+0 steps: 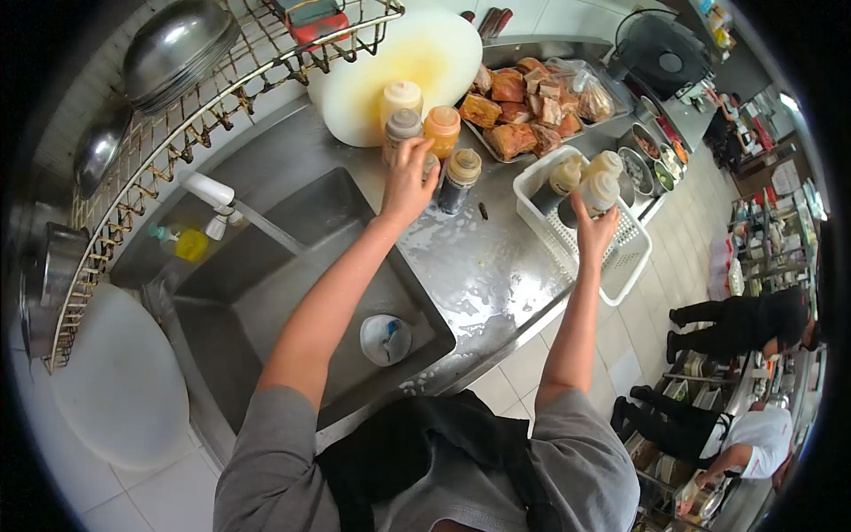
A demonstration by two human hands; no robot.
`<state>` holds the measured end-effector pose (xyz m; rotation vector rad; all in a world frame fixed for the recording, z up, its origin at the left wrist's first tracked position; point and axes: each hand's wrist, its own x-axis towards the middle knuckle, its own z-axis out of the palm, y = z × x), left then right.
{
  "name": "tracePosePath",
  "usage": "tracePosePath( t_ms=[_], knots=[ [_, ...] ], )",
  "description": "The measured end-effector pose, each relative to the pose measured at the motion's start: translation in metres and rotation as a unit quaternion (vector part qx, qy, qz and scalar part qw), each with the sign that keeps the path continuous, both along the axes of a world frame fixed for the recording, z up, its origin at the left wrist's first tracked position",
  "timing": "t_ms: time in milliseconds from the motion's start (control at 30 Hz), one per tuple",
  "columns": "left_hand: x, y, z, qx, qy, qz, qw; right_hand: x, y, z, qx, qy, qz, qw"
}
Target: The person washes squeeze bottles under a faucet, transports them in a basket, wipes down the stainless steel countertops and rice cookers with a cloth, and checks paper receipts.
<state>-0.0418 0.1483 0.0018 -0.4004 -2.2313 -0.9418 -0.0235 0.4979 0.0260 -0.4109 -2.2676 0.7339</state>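
hands (pixel 410 184) at squeeze bottles (pixel 599 190), right one (pixel 596 234) over white basket (pixel 628 257)

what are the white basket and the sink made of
The white basket looks like molded plastic, fairly smooth, going by its rounded rim and regular holes. The sink is probably stainless steel with a dull finish, given its grey metallic look.

Squeeze bottles (pixel 403 124), eight: five grouped beside the sink (pixel 284 306), one of them partly hidden, and three at the basket (pixel 631 253). White perforated basket, one. Sink, one. Faucet (pixel 206 189), one. White bowl (pixel 370 339) in sink, one. Pale round boards (pixel 355 99), two. Meat tray (pixel 507 160), one; pieces overlapping, uncountable. Left hand (pixel 410 184), one; right hand (pixel 595 229), one. Background people (pixel 749 324), at least three.
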Motion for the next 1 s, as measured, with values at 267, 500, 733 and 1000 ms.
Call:
tracePosePath(
  t_ms=[267, 500, 733, 1000],
  knots=[
    [0.006, 0.023, -0.019, -0.004, -0.048, 0.042, 0.998, -0.035, 0.049, -0.07, -0.118, -0.137, 0.025, 0.983],
    [0.013, 0.014, -0.058, -0.04, 0.029, -0.004, 0.999, 0.017, -0.039, -0.016, 0.014, 0.046, -0.024, 0.999],
    [0.08, -0.079, -0.05, 0.254, -0.098, 0.154, 0.95, 0.062, -0.125, 0.034, -0.123, 0.099, 0.188, 0.969],
    [0.101, -0.236, -0.07, 0.333, -0.1, 0.169, 0.922, 0.069, -0.272, -0.015, -0.202, -0.06, 0.426, 0.88]
  ],
)
